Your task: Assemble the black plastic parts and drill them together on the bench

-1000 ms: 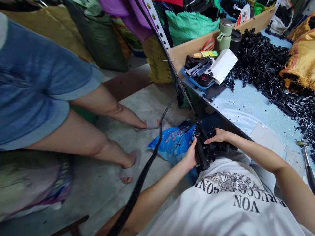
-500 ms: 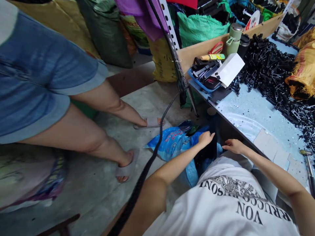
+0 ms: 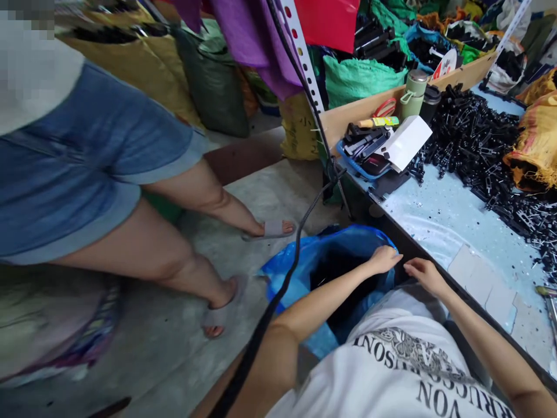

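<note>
A blue plastic sack (image 3: 278, 264) stands on the floor beside my lap, its mouth wide and its inside dark. My left hand (image 3: 383, 260) is closed at the sack's right rim, fingers curled over it. Just right of it, my right hand (image 3: 423, 274) is closed under the table's edge, with thumb and fingers pinched together; what they hold, if anything, I cannot make out. A small gap separates the two hands. The contents of the sack look black and cannot be told apart.
On the light blue table (image 3: 430, 203) lies a heap of black plastic parts (image 3: 470, 139). A blue tray (image 3: 359, 165) of tools and a green flask (image 3: 414, 93) stand near its board. A black cord (image 3: 287, 278) hangs across the view. A co-worker's legs (image 3: 174, 232) stand at left.
The sack's mouth has spread open and its printed side has folded out of sight. Both hands stay close together at its right side. My view has tilted up slightly.
</note>
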Motion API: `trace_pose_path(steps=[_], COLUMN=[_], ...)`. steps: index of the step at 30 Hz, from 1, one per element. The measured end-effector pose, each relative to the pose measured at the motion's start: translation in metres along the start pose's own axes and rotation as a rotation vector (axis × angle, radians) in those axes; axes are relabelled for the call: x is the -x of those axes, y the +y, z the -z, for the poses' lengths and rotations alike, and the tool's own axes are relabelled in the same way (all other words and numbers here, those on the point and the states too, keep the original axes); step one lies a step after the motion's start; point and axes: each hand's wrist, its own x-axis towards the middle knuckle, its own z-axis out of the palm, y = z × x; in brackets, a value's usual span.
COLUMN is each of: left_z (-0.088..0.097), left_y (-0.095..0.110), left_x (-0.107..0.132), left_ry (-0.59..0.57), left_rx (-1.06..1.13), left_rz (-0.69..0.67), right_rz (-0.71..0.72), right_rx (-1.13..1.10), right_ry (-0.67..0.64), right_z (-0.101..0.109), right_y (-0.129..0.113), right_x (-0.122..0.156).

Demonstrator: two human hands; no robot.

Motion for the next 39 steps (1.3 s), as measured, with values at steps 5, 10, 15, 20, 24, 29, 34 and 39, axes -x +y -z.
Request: trace_pose_path(steps=[5, 10, 15, 20, 24, 29, 34, 39], left_z=[0.012, 0.028, 0.051, 0.083, 0.113, 0.135, 0.11, 0.057], left_y=[-0.003, 0.008, 0.044, 0.108, 0.153, 0.178, 0.181, 0.193], left_x=[-0.003, -0.004, 0.008, -0.014, -0.078, -0.161, -0.193, -0.189], left_ry=[0.035, 0.037, 0.059, 0.264, 0.399, 0.493, 0.491, 0.29], left_rx=[-0.086, -0.18, -0.249, -0.282, -0.397, -0.386, -0.394, -0.43], left_rz=[0.125, 0.152, 0.001, -0.362, -0.271, -0.083, -0.06, -0.319], right_rz=[0.082, 0.113, 0.096, 0.093, 0.106, 0.085, 0.078, 0.091], right_rx=[0.016, 0.139, 0.155, 0.141, 0.079, -0.037, -0.09, -0.017], right_ry=[0.062, 0.042, 0.07, 0.175, 0.324, 0.413, 0.477, 0.5], right_z=[-0.003, 0.009, 0.034, 0.058, 0.067, 0.062, 0.063, 0.091], right_y=[-0.021, -0.032, -0.023, -0.014, -0.007, 0.011, 0.024, 0.012], right_x=[-0.009, 0.016, 0.069, 0.107, 0.12, 0.12, 0.113, 0.098])
